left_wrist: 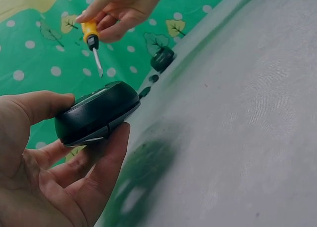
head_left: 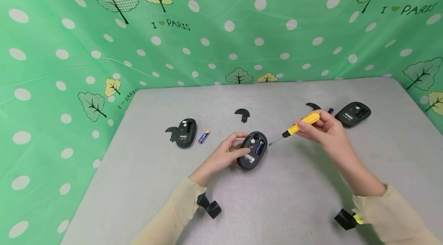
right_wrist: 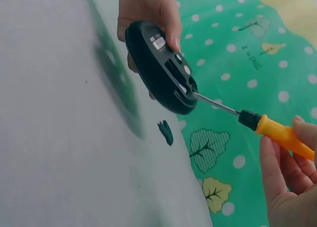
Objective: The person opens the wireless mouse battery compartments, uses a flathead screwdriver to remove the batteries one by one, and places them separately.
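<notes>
My left hand [head_left: 226, 152] grips a black computer mouse [head_left: 250, 161] by its sides, raised off the table with the underside up. Its battery bay is uncovered, and a blue battery [head_left: 259, 147] lies in it. In my right hand [head_left: 328, 131] is a screwdriver with a yellow handle [head_left: 309, 118], pinched between thumb and fingers. The metal shaft [left_wrist: 98, 63] points at the mouse; in the left wrist view its tip is apart from the mouse, just above it. A black battery cover [head_left: 243, 115] lies on the table beyond the held mouse.
On the left lie another upturned mouse [head_left: 186, 133], a cover [head_left: 172, 133] against it and a blue battery [head_left: 204, 137]. At the right are a third mouse [head_left: 350, 115], a cover [head_left: 313, 105] and a partly hidden battery [head_left: 330, 110]. A green dotted curtain [head_left: 207, 18] hangs behind the grey table [head_left: 131, 183].
</notes>
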`<state>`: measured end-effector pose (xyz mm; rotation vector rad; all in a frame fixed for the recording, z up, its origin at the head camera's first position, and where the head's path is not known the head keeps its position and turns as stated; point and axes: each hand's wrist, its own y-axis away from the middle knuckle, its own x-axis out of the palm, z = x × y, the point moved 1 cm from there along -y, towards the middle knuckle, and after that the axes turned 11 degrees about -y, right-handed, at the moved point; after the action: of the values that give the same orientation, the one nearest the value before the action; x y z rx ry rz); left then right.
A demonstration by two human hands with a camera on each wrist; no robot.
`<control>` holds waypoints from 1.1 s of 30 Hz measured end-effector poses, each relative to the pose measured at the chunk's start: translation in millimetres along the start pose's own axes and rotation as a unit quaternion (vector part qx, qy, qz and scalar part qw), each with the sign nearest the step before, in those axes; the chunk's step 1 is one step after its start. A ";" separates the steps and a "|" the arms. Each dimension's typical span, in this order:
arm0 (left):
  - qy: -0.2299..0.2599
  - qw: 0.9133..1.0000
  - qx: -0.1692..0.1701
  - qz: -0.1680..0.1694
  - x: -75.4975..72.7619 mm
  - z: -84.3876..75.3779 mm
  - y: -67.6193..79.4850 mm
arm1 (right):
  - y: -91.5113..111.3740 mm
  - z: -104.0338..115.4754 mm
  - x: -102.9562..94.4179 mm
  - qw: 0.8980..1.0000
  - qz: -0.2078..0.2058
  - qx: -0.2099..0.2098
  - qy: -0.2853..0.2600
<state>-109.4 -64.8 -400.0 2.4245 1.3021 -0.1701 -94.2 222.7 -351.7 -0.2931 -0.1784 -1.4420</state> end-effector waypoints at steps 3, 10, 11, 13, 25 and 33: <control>0.001 1.000 0.000 0.000 0.5 -0.3 0.0 | 0.1 -0.7 5.0 1.000 0.005 -0.018 -0.007; 0.001 1.000 0.002 0.002 1.5 1.8 -1.6 | -0.2 -3.8 11.4 0.999 0.010 -0.047 -0.003; 0.001 1.000 0.003 0.002 1.6 1.8 -1.7 | -0.2 -4.2 12.0 0.999 0.011 -0.051 -0.002; 0.001 1.000 0.004 0.002 1.6 1.9 -1.8 | -0.1 -4.7 13.2 0.998 0.011 -0.057 0.003; 0.002 1.000 0.002 0.005 2.3 0.0 -0.6 | 5.0 -4.0 27.4 0.982 0.008 -0.133 0.130; 0.009 1.000 0.005 -0.001 1.9 0.0 -0.7 | 12.3 -2.2 43.0 0.927 0.054 -0.259 0.265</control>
<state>-108.9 -63.0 -400.7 2.4386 1.3128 -0.1568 -76.8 182.5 -342.2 -0.3214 0.6612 -1.3906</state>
